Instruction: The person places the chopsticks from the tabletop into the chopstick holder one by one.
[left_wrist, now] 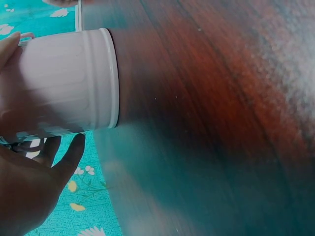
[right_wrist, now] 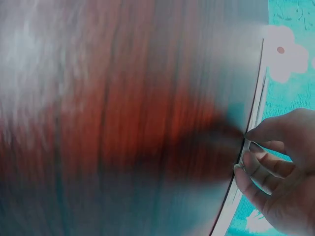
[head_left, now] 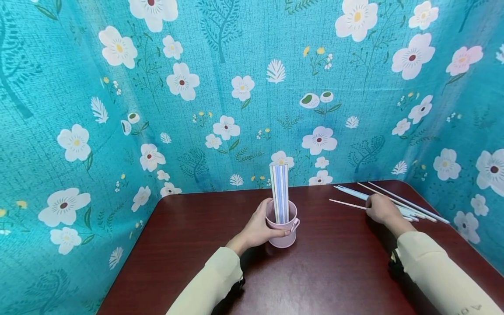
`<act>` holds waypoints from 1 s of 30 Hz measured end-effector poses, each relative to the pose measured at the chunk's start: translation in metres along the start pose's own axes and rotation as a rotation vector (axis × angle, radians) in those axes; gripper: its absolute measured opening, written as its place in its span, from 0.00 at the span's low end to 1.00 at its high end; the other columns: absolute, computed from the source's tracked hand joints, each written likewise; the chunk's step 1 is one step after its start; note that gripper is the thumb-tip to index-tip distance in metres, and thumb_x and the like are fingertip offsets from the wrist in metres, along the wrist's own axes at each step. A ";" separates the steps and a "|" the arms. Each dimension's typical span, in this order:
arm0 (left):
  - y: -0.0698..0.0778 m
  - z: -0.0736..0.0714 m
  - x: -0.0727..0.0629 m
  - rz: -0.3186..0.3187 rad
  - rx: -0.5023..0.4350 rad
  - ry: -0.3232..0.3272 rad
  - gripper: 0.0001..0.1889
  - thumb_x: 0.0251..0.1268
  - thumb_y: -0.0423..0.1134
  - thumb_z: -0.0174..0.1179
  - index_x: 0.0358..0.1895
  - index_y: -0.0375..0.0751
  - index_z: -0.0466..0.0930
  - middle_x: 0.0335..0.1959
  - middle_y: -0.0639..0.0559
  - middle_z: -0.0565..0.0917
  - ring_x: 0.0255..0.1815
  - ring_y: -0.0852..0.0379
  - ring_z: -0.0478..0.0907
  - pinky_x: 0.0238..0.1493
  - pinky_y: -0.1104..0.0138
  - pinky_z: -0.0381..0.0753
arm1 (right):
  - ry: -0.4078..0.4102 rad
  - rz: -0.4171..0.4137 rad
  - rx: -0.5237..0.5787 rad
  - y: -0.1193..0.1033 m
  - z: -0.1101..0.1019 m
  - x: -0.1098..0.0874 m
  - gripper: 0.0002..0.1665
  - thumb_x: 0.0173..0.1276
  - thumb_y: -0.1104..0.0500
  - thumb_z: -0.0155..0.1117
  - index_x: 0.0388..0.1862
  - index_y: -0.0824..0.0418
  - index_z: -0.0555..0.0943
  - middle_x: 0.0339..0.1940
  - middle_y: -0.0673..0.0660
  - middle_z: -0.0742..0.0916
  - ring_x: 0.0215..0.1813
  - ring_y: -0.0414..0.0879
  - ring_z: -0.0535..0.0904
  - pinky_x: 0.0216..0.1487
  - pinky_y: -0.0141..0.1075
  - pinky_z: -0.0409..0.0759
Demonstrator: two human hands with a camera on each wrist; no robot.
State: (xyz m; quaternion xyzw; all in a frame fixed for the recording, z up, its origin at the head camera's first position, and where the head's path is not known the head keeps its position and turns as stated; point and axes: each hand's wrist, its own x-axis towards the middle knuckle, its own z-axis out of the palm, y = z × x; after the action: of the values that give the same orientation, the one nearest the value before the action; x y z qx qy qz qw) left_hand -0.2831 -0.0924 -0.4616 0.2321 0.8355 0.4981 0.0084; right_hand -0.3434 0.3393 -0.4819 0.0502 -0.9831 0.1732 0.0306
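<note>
A small pale pink bucket (head_left: 284, 239) stands upright on the table, with a handle at its right side. Several long thin straw-like sticks (head_left: 280, 190), white, cream and blue, stand bundled inside it. My left hand (head_left: 257, 224) grips the bucket's side, thumb across its front; the left wrist view shows the bucket (left_wrist: 64, 81) sideways. At the far right, my right hand (head_left: 382, 209) is down among loose sticks (head_left: 409, 214), its fingertips pinching at a pale stick (right_wrist: 253, 118) in the right wrist view. One thin stick (head_left: 346, 203) juts out left of that hand.
The dark red-brown table (head_left: 319, 271) has a glossy top. Blue-green floral cloth (head_left: 252, 109) hangs close behind its back edge and along both sides. More loose sticks (head_left: 423, 210) reach toward the table's right edge.
</note>
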 end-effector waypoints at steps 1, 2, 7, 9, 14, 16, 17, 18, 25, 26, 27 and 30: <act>-0.001 0.000 0.000 -0.004 0.000 -0.001 0.52 0.46 0.47 0.83 0.74 0.52 0.59 0.66 0.54 0.71 0.64 0.57 0.72 0.68 0.55 0.71 | -0.005 -0.006 0.000 -0.002 0.001 0.000 0.02 0.57 0.67 0.63 0.28 0.66 0.82 0.28 0.63 0.84 0.31 0.55 0.78 0.33 0.52 0.78; -0.001 0.001 0.000 -0.009 0.000 -0.003 0.52 0.46 0.47 0.83 0.74 0.52 0.59 0.66 0.55 0.71 0.64 0.58 0.72 0.68 0.56 0.72 | -0.010 -0.011 0.003 -0.004 0.002 0.000 0.02 0.57 0.67 0.62 0.28 0.65 0.82 0.28 0.62 0.84 0.31 0.55 0.78 0.34 0.52 0.78; -0.004 0.002 -0.001 -0.009 -0.005 -0.007 0.51 0.47 0.46 0.83 0.74 0.52 0.59 0.66 0.54 0.71 0.64 0.57 0.72 0.68 0.56 0.72 | -0.037 -0.016 0.024 -0.015 0.006 -0.001 0.02 0.59 0.65 0.63 0.29 0.64 0.81 0.29 0.60 0.84 0.32 0.54 0.78 0.33 0.51 0.77; -0.004 0.002 0.000 0.001 -0.009 -0.005 0.51 0.47 0.46 0.83 0.74 0.51 0.60 0.66 0.52 0.71 0.64 0.55 0.72 0.68 0.54 0.72 | -0.044 -0.019 0.024 -0.018 0.007 -0.002 0.03 0.60 0.64 0.64 0.29 0.64 0.81 0.28 0.60 0.83 0.31 0.53 0.78 0.32 0.50 0.77; -0.002 0.001 0.000 0.010 -0.015 0.000 0.51 0.46 0.46 0.83 0.74 0.51 0.59 0.66 0.52 0.71 0.65 0.54 0.72 0.68 0.52 0.71 | -0.049 -0.042 0.025 -0.026 0.010 -0.001 0.05 0.62 0.63 0.65 0.29 0.64 0.80 0.27 0.58 0.83 0.29 0.51 0.76 0.32 0.49 0.76; -0.002 0.000 0.000 0.005 -0.013 0.000 0.52 0.46 0.46 0.83 0.74 0.52 0.59 0.66 0.53 0.71 0.64 0.56 0.72 0.69 0.52 0.71 | -0.046 -0.061 0.028 -0.028 0.011 0.000 0.05 0.63 0.63 0.65 0.29 0.64 0.80 0.27 0.57 0.83 0.29 0.51 0.76 0.33 0.49 0.76; -0.002 0.000 0.001 0.003 -0.010 0.000 0.52 0.45 0.46 0.83 0.74 0.53 0.59 0.66 0.54 0.70 0.64 0.57 0.72 0.69 0.53 0.71 | -0.044 -0.071 0.028 -0.028 0.012 0.000 0.05 0.62 0.63 0.65 0.29 0.64 0.80 0.26 0.57 0.83 0.29 0.51 0.76 0.33 0.50 0.77; -0.002 0.000 0.001 0.003 -0.008 0.001 0.52 0.45 0.46 0.84 0.74 0.53 0.59 0.66 0.55 0.70 0.64 0.57 0.72 0.69 0.53 0.71 | -0.042 -0.082 0.029 -0.029 0.013 0.000 0.05 0.62 0.64 0.66 0.28 0.64 0.81 0.26 0.57 0.83 0.29 0.51 0.77 0.33 0.50 0.77; -0.003 0.001 0.001 0.003 0.001 -0.003 0.52 0.46 0.47 0.83 0.74 0.52 0.59 0.66 0.53 0.70 0.64 0.56 0.72 0.68 0.53 0.72 | -0.011 -0.130 0.033 -0.032 0.018 0.001 0.07 0.62 0.63 0.67 0.25 0.63 0.79 0.24 0.56 0.82 0.30 0.52 0.77 0.35 0.50 0.77; -0.003 0.001 0.001 0.004 0.000 -0.004 0.52 0.46 0.47 0.83 0.74 0.51 0.59 0.66 0.52 0.70 0.64 0.56 0.72 0.68 0.53 0.72 | -0.012 -0.133 0.033 -0.033 0.018 0.001 0.08 0.63 0.63 0.67 0.26 0.63 0.79 0.24 0.56 0.82 0.30 0.52 0.77 0.35 0.50 0.77; -0.003 0.001 0.001 0.005 -0.001 -0.005 0.52 0.46 0.47 0.83 0.74 0.51 0.59 0.66 0.52 0.70 0.64 0.55 0.72 0.68 0.52 0.73 | -0.014 -0.135 0.033 -0.035 0.018 0.001 0.08 0.64 0.62 0.66 0.26 0.64 0.79 0.24 0.56 0.82 0.30 0.52 0.77 0.36 0.50 0.77; -0.003 0.001 0.002 0.001 0.002 -0.004 0.52 0.47 0.47 0.83 0.75 0.52 0.58 0.67 0.53 0.70 0.65 0.56 0.72 0.68 0.53 0.73 | -0.026 -0.146 0.040 -0.039 0.018 0.001 0.09 0.66 0.62 0.65 0.27 0.65 0.80 0.25 0.56 0.82 0.29 0.51 0.76 0.35 0.49 0.76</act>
State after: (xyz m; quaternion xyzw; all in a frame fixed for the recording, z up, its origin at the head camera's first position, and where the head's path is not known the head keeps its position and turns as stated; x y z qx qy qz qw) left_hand -0.2854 -0.0922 -0.4641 0.2333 0.8359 0.4968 0.0096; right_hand -0.3412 0.2968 -0.4855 0.1243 -0.9736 0.1893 0.0294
